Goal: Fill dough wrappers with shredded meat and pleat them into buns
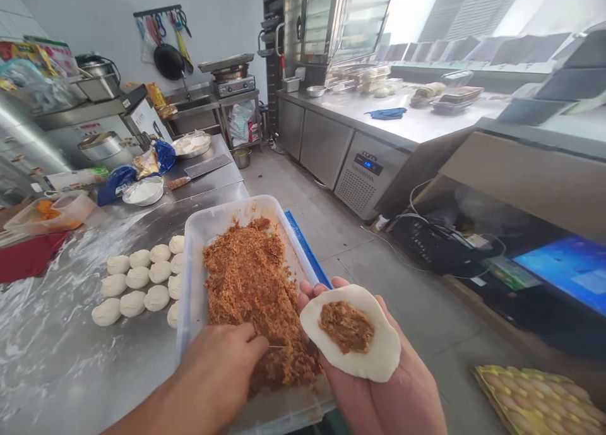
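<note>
On the upturned palm of my right hand [392,384] lies a flat oval dough wrapper [312,324], with a mound of reddish-brown filling [347,326] in its middle. My left hand [227,359] is closed, knuckles up, over the near part of a clear plastic tub [189,245]. From its fingers juts a thin, pale edge of a tool [278,346]; the rest of it is hidden by the hand and the filling. More of the crumbly filling [241,277] fills much of the tub. Left of the tub, several shaped dough buns [133,303] sit in rows.
The steel table [57,365] is dusted with flour. Farther back on it are a cleaver [203,168], a bowl of white powder [143,192] and a plastic container [52,214]. An egg tray [544,400] is low at right. A refrigerated counter [326,144] stands across the tiled floor.
</note>
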A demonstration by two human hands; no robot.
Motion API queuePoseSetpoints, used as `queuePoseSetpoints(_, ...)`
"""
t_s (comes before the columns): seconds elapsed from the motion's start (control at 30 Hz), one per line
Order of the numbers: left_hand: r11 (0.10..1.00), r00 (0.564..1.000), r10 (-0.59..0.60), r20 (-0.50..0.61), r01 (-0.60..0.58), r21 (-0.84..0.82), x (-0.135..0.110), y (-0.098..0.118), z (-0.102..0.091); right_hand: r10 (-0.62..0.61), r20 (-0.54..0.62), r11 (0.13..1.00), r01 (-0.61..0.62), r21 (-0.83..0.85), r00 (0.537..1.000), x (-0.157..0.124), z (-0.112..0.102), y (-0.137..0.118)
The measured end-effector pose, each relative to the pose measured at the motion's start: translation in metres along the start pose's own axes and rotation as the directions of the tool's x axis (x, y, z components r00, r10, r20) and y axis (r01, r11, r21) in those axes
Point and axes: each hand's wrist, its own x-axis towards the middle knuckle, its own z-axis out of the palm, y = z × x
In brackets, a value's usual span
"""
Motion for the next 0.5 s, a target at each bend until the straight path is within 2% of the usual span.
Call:
queuePoseSetpoints(0.07, 0.995, 0.997, 0.073, 0.032, -0.075, 0.061, 0.006, 0.002, 0.008, 0.001, -0.003, 1.000, -0.001, -0.005, 1.000, -0.001, 0.001, 0.000)
queuePoseSetpoints(0.13, 0.992, 0.992, 0.120, 0.042, -0.122, 0.026, 0.007, 0.003, 0.009, 0.002, 0.019, 1.000, -0.002, -0.015, 1.000, -0.002, 0.001, -0.001)
queuePoseSetpoints(0.3, 0.955, 0.986, 0.165, 0.008, -0.158, -0.251, 0.002, -0.003, -0.003, -0.005, 0.074, 1.000, 0.004, 0.005, 0.997, -0.005, 0.002, -0.002)
queuePoseSetpoints(0.4, 0.875, 0.990, 0.130, 0.055, -0.089, -0.476, -0.006, -0.006, -0.013, -0.014, 0.088, 1.000, 0.012, 0.028, 0.996, -0.006, 0.003, -0.003)
queuePoseSetpoints(0.5, 0.710, 0.997, 0.028, 0.071, 0.030, -0.703, -0.023, -0.009, -0.026, -0.014, 0.090, 0.999, 0.010, 0.037, 0.996, -0.007, 0.005, -0.006)
